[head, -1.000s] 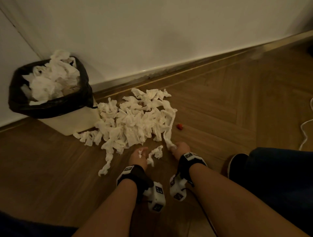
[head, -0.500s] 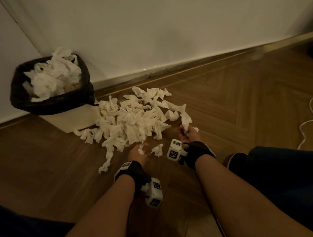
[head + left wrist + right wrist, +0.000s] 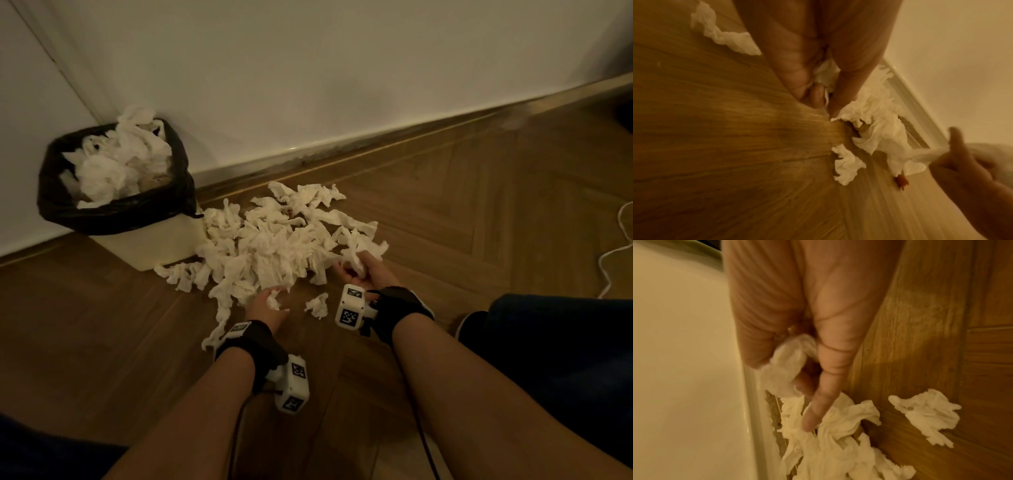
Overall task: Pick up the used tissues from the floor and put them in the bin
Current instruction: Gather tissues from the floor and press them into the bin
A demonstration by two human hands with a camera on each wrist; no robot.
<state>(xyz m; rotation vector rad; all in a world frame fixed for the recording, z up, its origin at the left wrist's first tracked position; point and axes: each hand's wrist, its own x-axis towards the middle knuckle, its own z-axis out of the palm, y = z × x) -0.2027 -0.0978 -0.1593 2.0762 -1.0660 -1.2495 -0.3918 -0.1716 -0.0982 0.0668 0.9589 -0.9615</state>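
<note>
the left hand (image 3: 265, 306) grips a small tissue wad (image 3: 273, 301) at the near edge of the tissue pile (image 3: 270, 246) on the floor (image 3: 462, 212). the right hand (image 3: 363, 274) clutches a tissue (image 3: 354, 255) at the pile's right edge. the bin (image 3: 113, 219), stuffed with tissues, touches the pile's left side.

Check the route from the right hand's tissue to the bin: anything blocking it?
Nothing solid. Between the right hand, gripping a tissue, and the bin lies only the tissue pile. The bin already looks heaped.
</note>
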